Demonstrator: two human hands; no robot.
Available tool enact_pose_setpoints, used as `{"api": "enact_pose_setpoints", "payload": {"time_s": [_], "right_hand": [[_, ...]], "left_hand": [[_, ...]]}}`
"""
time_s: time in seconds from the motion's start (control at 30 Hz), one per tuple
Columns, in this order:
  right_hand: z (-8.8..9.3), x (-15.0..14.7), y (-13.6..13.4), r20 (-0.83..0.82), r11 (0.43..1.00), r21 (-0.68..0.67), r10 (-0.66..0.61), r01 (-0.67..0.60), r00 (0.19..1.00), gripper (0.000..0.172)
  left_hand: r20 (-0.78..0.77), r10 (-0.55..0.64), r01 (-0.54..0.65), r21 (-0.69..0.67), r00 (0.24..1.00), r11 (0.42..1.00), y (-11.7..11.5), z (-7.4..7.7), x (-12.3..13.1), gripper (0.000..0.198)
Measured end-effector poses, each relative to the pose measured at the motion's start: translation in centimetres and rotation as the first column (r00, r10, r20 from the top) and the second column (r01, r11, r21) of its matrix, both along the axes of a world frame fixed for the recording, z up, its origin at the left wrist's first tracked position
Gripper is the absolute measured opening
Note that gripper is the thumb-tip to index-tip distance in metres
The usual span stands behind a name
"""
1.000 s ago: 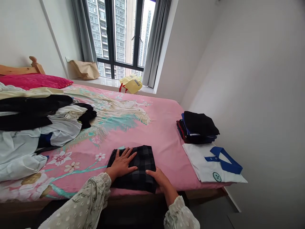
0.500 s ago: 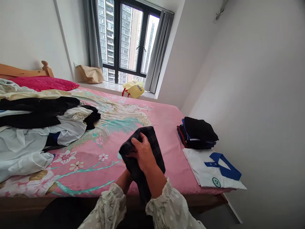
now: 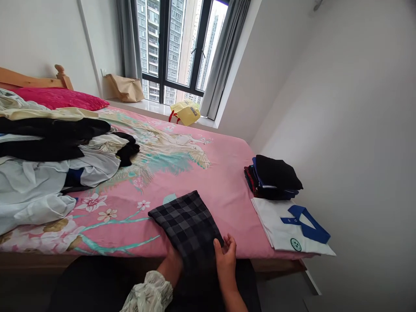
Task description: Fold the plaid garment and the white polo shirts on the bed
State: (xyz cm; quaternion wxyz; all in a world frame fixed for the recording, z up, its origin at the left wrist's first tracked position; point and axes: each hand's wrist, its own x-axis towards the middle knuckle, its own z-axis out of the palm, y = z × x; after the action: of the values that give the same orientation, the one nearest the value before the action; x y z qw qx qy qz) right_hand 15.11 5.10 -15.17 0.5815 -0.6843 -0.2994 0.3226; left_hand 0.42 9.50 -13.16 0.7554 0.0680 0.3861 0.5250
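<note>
Supporting checked cloth, judged light, limp, best held by edges, on left hand, grip undeterminable, with right hand parted alongside.

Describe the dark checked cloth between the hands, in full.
The dark checked cloth has black and grey squares and looks like soft woven fabric, folded into a flat, roughly four-sided bundle. It slants, one corner pointing away, its far part over the bed and its near end past the edge; whether it touches the bed is unclear. The left hand is partly hidden beneath its left side; the right hand's thumb is at its right edge.
</note>
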Motion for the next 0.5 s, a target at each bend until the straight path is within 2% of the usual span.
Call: {"api": "enact_pose_setpoints", "payload": {"time_s": [0.07, 0.1, 0.2, 0.27, 0.37, 0.43, 0.5], "right_hand": [[0.5, -0.8, -2.5, -0.283, 0.995, -0.055, 0.062, -0.081, 0.957, 0.080], [0.9, -1.3, -3.5, -0.433, 0.984, -0.065, 0.121, -0.165, 0.893, 0.075], [2.6, -3.1, -5.0, -0.752, 0.921, 0.066, 0.298, -0.383, 0.588, 0.062], [3.4, -4.1, -4.8, -0.817, 0.895, 0.183, 0.368, -0.407, 0.444, 0.059], [4.0, -5.2, -3.7, -0.855, 0.896, 0.255, 0.384, -0.363, 0.349, 0.055], [4.0, -5.4, -3.0, -0.890, 0.924, 0.222, 0.323, -0.311, 0.323, 0.053], [3.8, -5.0, -2.6, -0.917, 0.956, 0.145, 0.227, -0.256, 0.327, 0.050]], "left_hand": [[0.059, 0.008, -0.006, -0.037, 0.998, 0.999, -1.1, 0.1, 0.0, 0.052], [0.094, 0.030, -0.026, -0.045, 0.995, 0.999, -1.9, 0.3, -0.2, 0.055], [0.160, 0.070, -0.062, -0.050, 0.985, 0.997, -4.2, 1.4, -1.0, 0.061], [0.095, 0.016, -0.010, -0.060, 0.995, 0.998, -5.1, 2.5, -1.4, 0.052], [-0.054, -0.017, 0.011, -0.093, 0.998, 0.996, -5.7, 3.6, -1.3, 0.054], [-0.099, -0.021, 0.015, -0.068, 0.995, 0.998, -6.1, 3.4, -1.1, 0.053], [-0.174, -0.106, 0.102, -0.034, 0.979, 0.994, -6.9, 2.8, -1.4, 0.047]]}}
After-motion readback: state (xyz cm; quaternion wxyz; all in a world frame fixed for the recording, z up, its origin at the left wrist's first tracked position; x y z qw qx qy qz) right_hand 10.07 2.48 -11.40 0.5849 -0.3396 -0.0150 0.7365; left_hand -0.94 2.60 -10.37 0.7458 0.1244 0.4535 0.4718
